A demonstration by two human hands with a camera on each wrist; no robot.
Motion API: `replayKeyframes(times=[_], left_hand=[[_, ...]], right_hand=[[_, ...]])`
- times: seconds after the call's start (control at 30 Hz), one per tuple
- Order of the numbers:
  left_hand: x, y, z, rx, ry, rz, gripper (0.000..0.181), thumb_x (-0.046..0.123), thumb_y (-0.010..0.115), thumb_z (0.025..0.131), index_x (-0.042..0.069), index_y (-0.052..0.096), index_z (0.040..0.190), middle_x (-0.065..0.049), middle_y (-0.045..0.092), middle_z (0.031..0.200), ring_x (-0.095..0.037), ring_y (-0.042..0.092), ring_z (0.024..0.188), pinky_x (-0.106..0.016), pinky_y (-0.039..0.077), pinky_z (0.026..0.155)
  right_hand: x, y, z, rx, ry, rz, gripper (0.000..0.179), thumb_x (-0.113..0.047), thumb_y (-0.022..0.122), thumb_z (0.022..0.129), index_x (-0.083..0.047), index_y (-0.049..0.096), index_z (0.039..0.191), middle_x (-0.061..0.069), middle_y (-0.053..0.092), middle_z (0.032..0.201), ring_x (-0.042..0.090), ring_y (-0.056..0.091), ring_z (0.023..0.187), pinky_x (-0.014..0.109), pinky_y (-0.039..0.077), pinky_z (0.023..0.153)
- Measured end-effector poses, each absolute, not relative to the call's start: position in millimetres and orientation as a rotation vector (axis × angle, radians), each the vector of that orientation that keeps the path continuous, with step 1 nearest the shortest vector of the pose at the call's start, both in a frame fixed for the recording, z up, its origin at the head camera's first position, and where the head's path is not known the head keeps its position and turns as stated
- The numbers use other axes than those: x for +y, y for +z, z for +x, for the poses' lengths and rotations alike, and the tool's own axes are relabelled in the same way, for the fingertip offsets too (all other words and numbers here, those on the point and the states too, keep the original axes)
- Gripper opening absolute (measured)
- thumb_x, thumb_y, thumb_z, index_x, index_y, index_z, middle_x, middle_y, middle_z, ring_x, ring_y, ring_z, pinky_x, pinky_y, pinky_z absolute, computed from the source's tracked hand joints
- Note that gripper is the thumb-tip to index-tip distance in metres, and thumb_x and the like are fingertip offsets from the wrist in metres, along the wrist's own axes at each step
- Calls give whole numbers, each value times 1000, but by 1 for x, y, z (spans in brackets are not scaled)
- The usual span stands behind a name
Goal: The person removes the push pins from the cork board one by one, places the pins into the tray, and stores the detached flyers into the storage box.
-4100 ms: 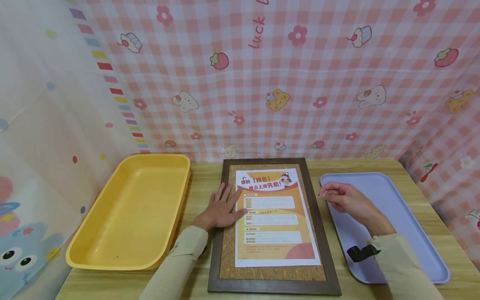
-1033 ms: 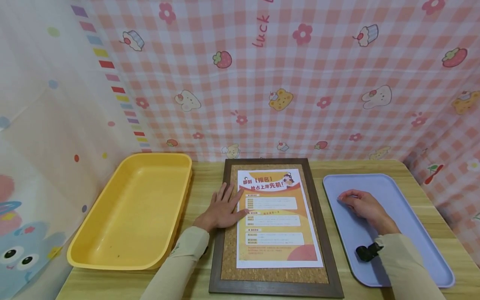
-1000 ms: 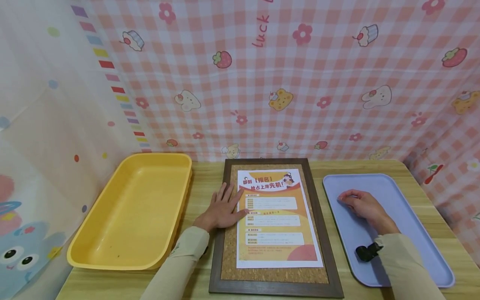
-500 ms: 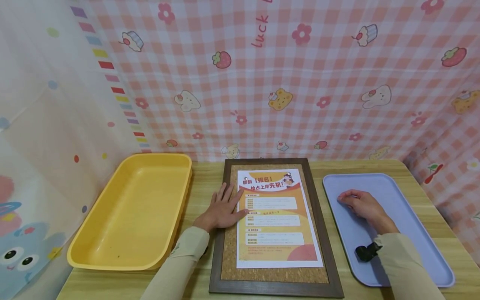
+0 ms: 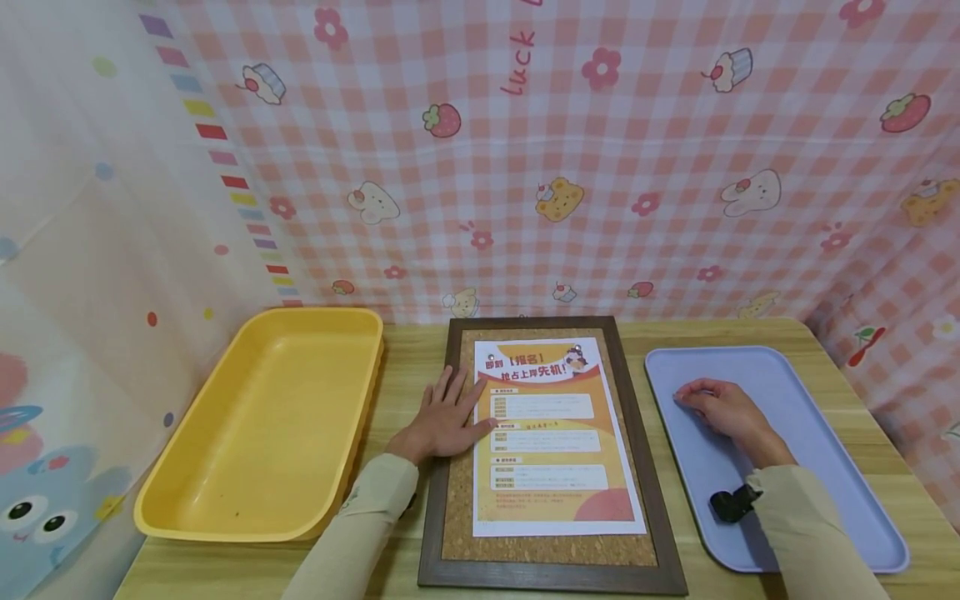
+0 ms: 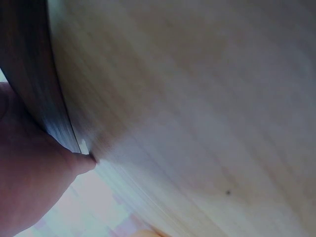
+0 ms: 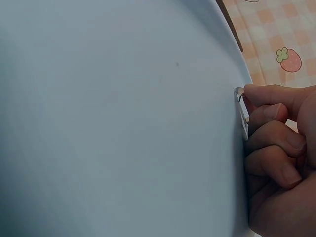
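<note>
A framed corkboard (image 5: 555, 550) lies on the table, with a printed orange poster (image 5: 551, 458) on it. Small tacks (image 5: 577, 347) show at the poster's two top corners. My left hand (image 5: 450, 421) rests spread over the board's left frame side and the poster's edge; the left wrist view shows part of the hand (image 6: 34, 173) against the dark frame (image 6: 34, 64). Over the lilac tray (image 5: 780, 392), my right hand (image 5: 727, 414) has its fingers curled. In the right wrist view, a small silver thumbtack (image 7: 239, 92) is pinched at its fingertips.
A deep yellow tray (image 5: 262, 417) stands left of the board. A checked pink curtain (image 5: 660, 150) hangs behind the table, and a pale patterned one at the left. A black wrist camera (image 5: 731, 505) sits under my right sleeve.
Since about four seconds ago, my right hand has moved right and slightly down, from beside the board to over the lilac tray. Over the last second both hands stay put.
</note>
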State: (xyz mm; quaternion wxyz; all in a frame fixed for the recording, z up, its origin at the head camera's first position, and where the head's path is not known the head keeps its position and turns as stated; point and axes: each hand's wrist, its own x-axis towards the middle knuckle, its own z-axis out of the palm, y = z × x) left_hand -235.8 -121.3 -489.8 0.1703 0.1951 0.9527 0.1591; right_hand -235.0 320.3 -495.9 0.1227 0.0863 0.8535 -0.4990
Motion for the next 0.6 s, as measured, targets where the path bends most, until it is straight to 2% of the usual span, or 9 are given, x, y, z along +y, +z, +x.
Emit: replayKeyframes(times=[0.13, 0.33, 0.6], left_hand=[[-121, -492, -237, 2711, 466, 563, 76, 58, 39, 101, 24, 8, 162, -10, -9, 167, -32, -17, 152, -60, -4, 119], [-122, -496, -238, 2703, 464, 550, 75, 59, 36, 101, 27, 3, 161, -8, -13, 166, -28, -21, 151, -58, -7, 119], [-122, -488, -235, 2709, 500, 583, 74, 56, 37, 102, 22, 9, 162, -12, -8, 167, -33, -15, 152, -61, -3, 119]], right_hand=[[320, -496, -235, 2494, -1443, 266, 25, -23, 62, 97, 1, 66, 105, -12, 45, 61, 6, 41, 54, 25, 37, 50], [320, -495, -235, 2499, -1441, 285, 23, -24, 63, 97, -3, 67, 102, -12, 46, 62, 6, 42, 55, 26, 38, 51], [319, -494, -234, 2506, -1422, 309, 29, -29, 64, 97, -3, 67, 108, -12, 48, 65, 8, 44, 61, 27, 38, 55]])
